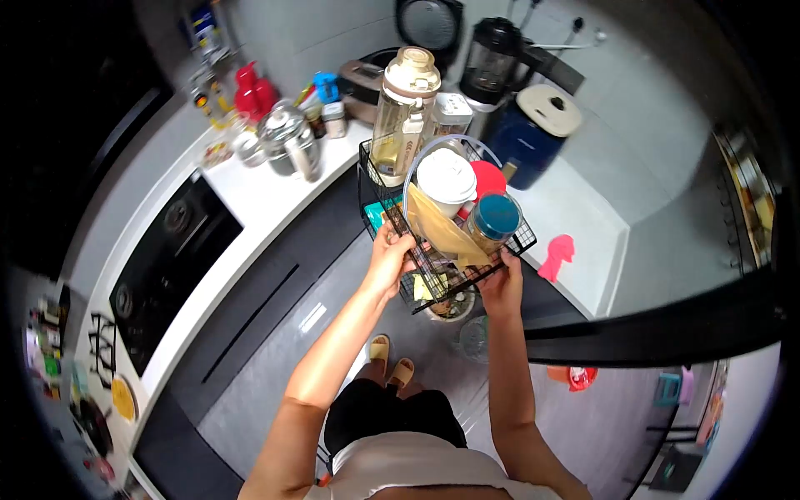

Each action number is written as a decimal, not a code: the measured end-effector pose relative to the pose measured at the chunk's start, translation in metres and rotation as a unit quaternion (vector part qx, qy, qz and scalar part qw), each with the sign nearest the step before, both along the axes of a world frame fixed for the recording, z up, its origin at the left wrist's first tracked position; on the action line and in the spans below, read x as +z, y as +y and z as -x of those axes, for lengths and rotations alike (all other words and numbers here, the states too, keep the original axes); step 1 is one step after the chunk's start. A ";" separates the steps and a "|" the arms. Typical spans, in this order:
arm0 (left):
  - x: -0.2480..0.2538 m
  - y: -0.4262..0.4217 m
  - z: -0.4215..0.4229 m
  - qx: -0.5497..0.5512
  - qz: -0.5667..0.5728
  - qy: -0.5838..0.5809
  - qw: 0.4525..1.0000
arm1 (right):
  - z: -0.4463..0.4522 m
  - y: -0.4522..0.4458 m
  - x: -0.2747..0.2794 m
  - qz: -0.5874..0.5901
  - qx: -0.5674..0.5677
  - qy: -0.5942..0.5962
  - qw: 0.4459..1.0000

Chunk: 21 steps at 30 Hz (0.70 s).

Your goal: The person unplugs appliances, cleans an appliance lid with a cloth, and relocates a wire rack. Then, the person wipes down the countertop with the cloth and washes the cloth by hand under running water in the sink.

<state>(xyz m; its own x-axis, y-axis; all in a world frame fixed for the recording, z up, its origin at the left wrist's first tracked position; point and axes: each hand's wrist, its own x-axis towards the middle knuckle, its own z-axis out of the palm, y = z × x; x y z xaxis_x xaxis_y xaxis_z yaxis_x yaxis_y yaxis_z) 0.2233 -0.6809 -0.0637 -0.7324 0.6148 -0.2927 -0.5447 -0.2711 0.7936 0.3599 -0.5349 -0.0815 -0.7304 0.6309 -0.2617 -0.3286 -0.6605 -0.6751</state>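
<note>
A black wire rack (434, 285) with two tiers is held up in front of me, over the floor by the counter. My left hand (390, 260) is closed on its near left side, and my right hand (502, 287) grips the near right corner. In its upper basket are a tall clear bottle (397, 133) with a beige lid, a white-lidded container (446, 179), a jar with a teal lid (497, 217), a red lid (489, 178) and a tan paper packet (442, 229). Items in the lower tier are mostly hidden.
On the white counter (575, 217) stand a navy appliance (525, 137), a blender (492, 62), an open-lidded cooker (362, 92) and a glass kettle (287, 142). A pink cutout (557, 257) lies at the right. The black stove (171, 258) is at the left.
</note>
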 end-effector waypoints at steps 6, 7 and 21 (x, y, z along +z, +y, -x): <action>-0.007 -0.077 0.017 0.108 0.000 0.003 0.994 | 0.053 -0.040 -0.011 0.030 0.117 0.016 0.993; -0.005 -0.088 0.020 0.132 -0.007 0.000 0.991 | 0.065 -0.050 -0.009 0.037 0.131 0.009 0.991; -0.007 -0.265 0.141 0.248 0.013 0.027 0.968 | 0.232 -0.212 -0.014 0.009 0.263 -0.002 0.965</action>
